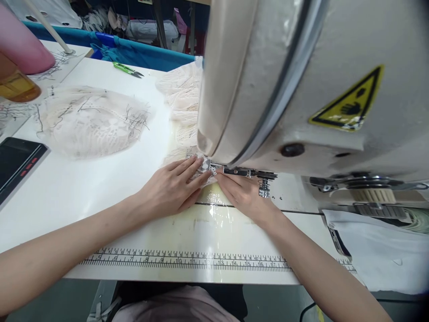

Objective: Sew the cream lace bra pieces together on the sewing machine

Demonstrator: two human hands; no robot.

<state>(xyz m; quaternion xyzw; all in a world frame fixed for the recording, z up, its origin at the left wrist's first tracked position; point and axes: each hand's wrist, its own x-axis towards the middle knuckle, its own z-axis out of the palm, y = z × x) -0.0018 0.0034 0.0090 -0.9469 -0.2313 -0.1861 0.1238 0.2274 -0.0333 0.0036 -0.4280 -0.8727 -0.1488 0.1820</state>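
A small piece of white lace (203, 169) lies under the head of a grey-white sewing machine (301, 80), by the presser foot (214, 169). My left hand (172, 188) lies flat on the table with its fingers stretched out, the fingertips pressing on the lace. My right hand (243, 192) comes in from the right, fingers extended and held together, its tips touching the lace beside the foot. More of the lace runs back behind the machine head (182, 96).
A heap of lace pieces with dark thread ends (89, 118) lies at the left of the white table (83, 188). Green thread snips (127, 69) lie at the back. A dark device (16, 163) sits at the left edge. A printed ruler (187, 259) runs along the front edge.
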